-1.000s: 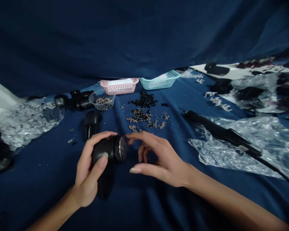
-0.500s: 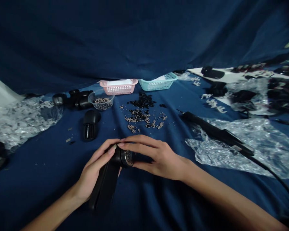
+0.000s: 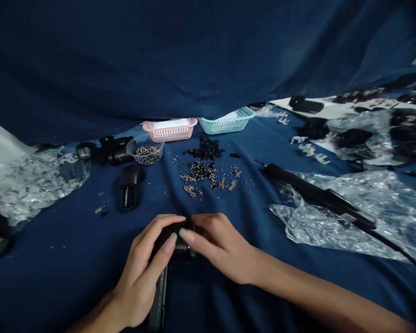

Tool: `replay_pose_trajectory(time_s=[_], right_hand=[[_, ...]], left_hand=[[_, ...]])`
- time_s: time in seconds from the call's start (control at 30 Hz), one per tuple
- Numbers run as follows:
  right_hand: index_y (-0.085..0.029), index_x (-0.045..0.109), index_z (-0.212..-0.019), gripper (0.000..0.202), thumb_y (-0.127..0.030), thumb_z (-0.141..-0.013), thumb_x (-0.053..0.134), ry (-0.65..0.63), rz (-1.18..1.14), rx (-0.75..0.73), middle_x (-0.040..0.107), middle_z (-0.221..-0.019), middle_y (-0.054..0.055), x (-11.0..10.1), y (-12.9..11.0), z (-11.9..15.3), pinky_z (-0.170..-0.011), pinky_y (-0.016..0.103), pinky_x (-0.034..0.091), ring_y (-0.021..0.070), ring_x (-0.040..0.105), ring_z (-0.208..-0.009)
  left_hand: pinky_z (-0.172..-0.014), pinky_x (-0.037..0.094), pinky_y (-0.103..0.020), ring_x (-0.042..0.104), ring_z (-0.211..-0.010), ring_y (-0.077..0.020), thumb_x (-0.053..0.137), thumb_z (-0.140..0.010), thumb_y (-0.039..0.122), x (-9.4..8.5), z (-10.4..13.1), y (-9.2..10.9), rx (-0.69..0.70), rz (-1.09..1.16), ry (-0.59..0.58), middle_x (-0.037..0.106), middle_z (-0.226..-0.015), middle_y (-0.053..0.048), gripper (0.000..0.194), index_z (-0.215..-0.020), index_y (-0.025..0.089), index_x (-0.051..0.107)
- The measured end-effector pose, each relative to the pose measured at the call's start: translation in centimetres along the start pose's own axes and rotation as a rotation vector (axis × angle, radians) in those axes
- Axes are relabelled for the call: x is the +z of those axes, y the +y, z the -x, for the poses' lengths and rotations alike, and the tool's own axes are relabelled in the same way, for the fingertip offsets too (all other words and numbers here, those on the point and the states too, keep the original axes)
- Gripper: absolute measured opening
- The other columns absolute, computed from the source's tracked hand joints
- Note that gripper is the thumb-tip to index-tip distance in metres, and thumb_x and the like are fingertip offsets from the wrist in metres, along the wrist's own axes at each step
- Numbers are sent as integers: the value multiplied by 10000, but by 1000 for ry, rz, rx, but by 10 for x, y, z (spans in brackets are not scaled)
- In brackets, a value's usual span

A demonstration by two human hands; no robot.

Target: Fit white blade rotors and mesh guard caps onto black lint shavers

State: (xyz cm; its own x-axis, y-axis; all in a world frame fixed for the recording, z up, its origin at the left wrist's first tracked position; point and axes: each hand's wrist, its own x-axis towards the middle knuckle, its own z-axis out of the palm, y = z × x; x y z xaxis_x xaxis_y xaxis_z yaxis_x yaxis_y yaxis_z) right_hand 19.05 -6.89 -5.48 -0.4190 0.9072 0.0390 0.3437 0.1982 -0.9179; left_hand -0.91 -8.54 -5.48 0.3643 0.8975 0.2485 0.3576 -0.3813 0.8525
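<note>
Both hands are on a black fabric shaver [image 3: 158, 296] low in the middle, its handle pointing towards me. My left hand [image 3: 140, 273] wraps around the body below the head, with the thumb on top. My right hand [image 3: 229, 249] is closed around the round head end, fingers over the far side and thumb on the near side. The metal mesh of the head is hidden behind my right fingers. Beyond my left hand lies a black curved housing [image 3: 130, 189]. Small screws [image 3: 208, 175] and a pile of small black parts [image 3: 208, 149] lie ahead on the blue cloth.
A clear bowl of screws [image 3: 146, 151] stands beside black housings [image 3: 114, 150]. Behind are a pink basket [image 3: 171, 132] and a turquoise basket [image 3: 227, 126]. A bag of white parts [image 3: 38, 180] lies left. At right, a corded electric screwdriver [image 3: 319, 194] rests on plastic bags [image 3: 333, 231].
The shaver has turned and come nearer to me, so its mesh head no longer shows. My right hand has closed further around the head, and its thumb now lies on top.
</note>
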Motion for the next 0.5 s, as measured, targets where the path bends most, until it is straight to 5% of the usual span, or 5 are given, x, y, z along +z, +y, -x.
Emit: replay_pose_trajectory(time_s=[0.17,0.27,0.37,0.43,0.5], right_hand=[[-199,483,-523,844,-867,-872,104,-398,-757,549,452,-408,-18,15,-3,3,-272,182,255,90,413,-287],[-175,516,-507,935,-902,-822,20,-554,-837,597,468,-415,6,14,-9,4,-263,167,269,80,419,-287],[-131,647,-721,958,-890,-847,75,-407,-721,459,632,-615,78,1,-21,6,-380,187,466,118,612,-442],[-153,667,-1140,794,-790,-938,238,-140,-439,173,719,-1030,166,-11,-30,6,-638,323,629,205,745,-772],[-200,431,-1496,698,-666,-978,407,92,8,-224,526,-1462,213,-23,-36,3,-986,485,564,307,633,-1229]], left_hand=[[-1049,503,-407,557,-1260,-282,615,-886,168,-15,-4,2,744,-502,18,607,-1370,-145,514,-1396,174,552],[-999,540,-420,573,-1238,-297,614,-896,233,-27,-12,9,890,-550,-53,641,-1335,-168,499,-1385,146,564],[-980,553,-395,631,-1193,-272,530,-956,281,-29,-20,21,530,-142,-5,664,-1290,-148,382,-1321,197,605],[-814,598,-339,716,-969,-232,514,-970,342,-23,-24,25,113,241,51,720,-1128,-92,295,-1205,246,664],[-556,562,-281,691,-632,-176,515,-957,443,-13,-26,21,-296,623,23,729,-884,-46,301,-1124,252,677]])
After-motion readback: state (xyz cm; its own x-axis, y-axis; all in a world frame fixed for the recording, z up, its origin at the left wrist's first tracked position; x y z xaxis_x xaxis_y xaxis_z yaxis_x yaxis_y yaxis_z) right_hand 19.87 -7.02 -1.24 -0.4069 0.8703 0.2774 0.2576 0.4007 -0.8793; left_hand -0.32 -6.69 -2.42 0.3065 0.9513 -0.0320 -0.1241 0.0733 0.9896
